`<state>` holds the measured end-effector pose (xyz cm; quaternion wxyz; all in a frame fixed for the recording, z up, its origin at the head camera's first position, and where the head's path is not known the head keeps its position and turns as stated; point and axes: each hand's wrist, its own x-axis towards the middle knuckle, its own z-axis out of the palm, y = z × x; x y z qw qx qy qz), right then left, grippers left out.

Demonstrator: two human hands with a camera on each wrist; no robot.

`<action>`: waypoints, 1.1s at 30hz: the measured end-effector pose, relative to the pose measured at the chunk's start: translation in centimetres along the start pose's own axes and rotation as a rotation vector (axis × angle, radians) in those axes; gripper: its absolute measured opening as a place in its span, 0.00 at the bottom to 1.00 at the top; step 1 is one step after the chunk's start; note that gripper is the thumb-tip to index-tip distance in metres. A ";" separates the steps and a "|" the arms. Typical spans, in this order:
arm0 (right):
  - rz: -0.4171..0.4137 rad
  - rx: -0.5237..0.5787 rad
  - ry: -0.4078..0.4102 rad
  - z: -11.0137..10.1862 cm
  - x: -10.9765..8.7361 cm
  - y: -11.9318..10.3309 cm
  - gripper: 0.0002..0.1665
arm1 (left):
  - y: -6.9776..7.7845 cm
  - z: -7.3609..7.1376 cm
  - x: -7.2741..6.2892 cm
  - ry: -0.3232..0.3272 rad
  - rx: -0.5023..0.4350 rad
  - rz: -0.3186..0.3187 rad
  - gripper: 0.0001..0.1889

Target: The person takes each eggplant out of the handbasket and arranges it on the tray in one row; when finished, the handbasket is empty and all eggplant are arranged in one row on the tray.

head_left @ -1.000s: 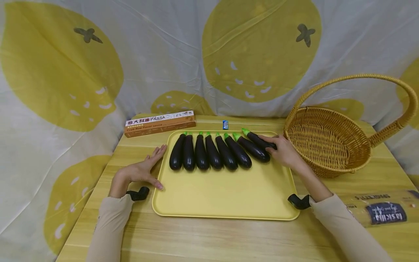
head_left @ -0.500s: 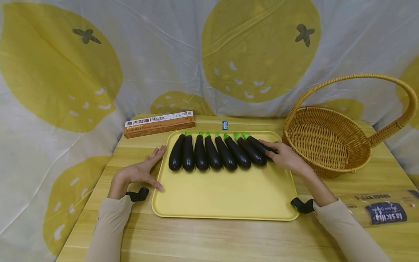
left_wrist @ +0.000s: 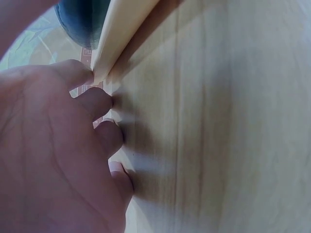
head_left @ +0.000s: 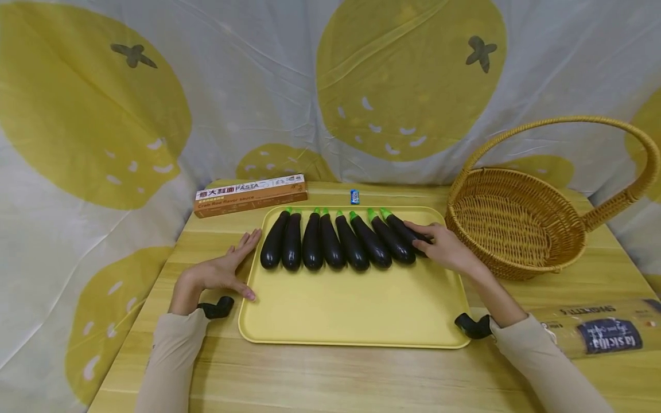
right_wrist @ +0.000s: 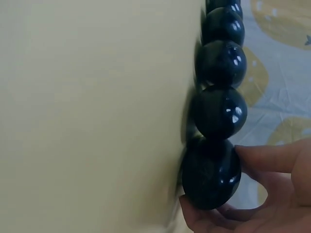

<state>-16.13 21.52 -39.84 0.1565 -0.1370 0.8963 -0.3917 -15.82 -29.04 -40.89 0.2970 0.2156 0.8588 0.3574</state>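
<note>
A row of several dark purple eggplants [head_left: 333,244] with green stems lies side by side along the far half of a yellow tray [head_left: 351,312]. My right hand [head_left: 441,246] holds the rightmost eggplant [right_wrist: 211,174], thumb on one side and fingers on the other, and covers part of its body in the head view. That eggplant lies against its neighbour [right_wrist: 220,112]. On the left, my left hand [head_left: 217,272] is spread at the tray's side, thumb at the rim. In the left wrist view its fingertips [left_wrist: 109,138] rest on the table beside the tray's wall [left_wrist: 124,31].
A wicker basket [head_left: 508,261] with a tall handle stands right of the tray. A spaghetti bag [head_left: 601,330] lies in front of it. Behind the tray are a pasta box [head_left: 250,196] and a small blue packet [head_left: 354,197]. A lemon-print cloth [head_left: 258,86] hangs behind the table.
My right hand has pushed the rightmost eggplant left, closing the gap to the others. The whole row has shifted slightly left. My left hand has stayed at the tray's side.
</note>
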 end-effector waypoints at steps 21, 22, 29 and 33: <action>-0.029 0.087 0.025 -0.1 0.5 0.6 0.30 | 0.1 0.1 -0.4 0.009 -0.008 -0.007 0.77; -0.030 0.087 0.026 -0.1 0.6 0.6 0.30 | 0.1 0.1 -0.5 0.011 -0.007 -0.009 0.77; -0.018 0.042 0.049 -0.1 1.0 0.6 0.30 | 0.0 -0.3 -0.9 0.083 -0.005 -0.025 0.68; -0.027 0.034 0.061 -0.4 0.9 0.1 0.32 | 0.7 -0.9 -0.7 0.299 -0.055 0.035 0.55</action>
